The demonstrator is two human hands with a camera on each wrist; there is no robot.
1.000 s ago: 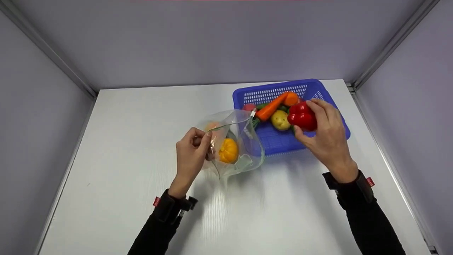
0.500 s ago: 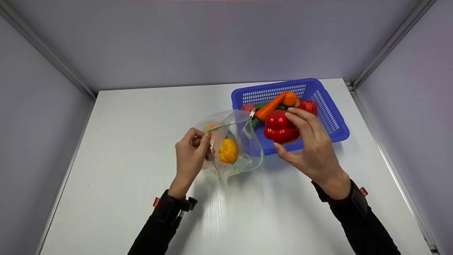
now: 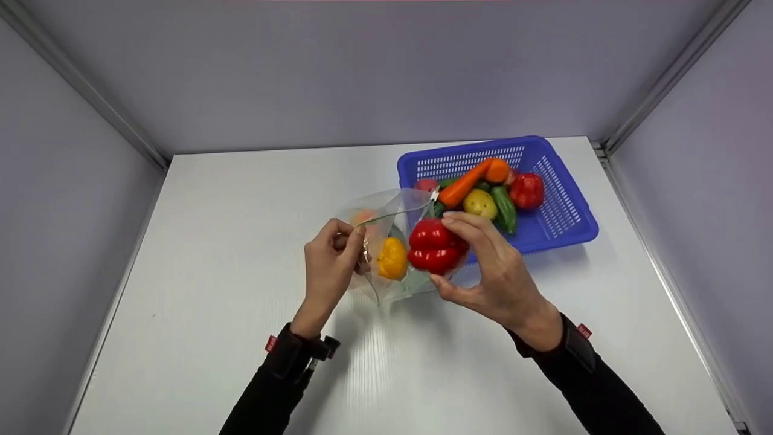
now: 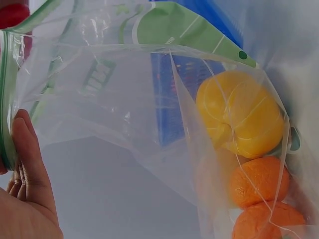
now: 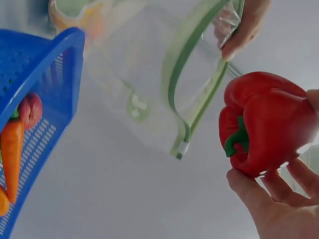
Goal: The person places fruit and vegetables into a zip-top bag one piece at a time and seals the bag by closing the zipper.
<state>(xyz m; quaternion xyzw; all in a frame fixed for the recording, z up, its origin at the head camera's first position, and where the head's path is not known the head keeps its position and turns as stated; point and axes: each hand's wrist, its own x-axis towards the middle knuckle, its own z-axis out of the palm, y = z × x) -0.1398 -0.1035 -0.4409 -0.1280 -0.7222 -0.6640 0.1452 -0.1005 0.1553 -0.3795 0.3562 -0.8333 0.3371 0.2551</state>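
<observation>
My left hand pinches the rim of a clear zip bag with a green seal, whose mouth gapes toward the right. Inside the bag lie a yellow pumpkin and two orange fruits; the upper orange fruit touches the pumpkin. In my right hand is a red bell pepper, gripped between thumb and fingers. It hangs at the bag's mouth, and the head view shows it overlapping the bag's right side. In the right wrist view, its green stem faces the bag opening.
Behind the bag stands a blue basket. It holds a carrot, a potato, a green cucumber-like vegetable, another red bell pepper and more produce. Grey walls enclose the white table at the back and sides.
My right hand has carried the red bell pepper leftward and nearer, from over the basket to the bag's mouth. The left hand has stayed almost still on the bag's rim.
</observation>
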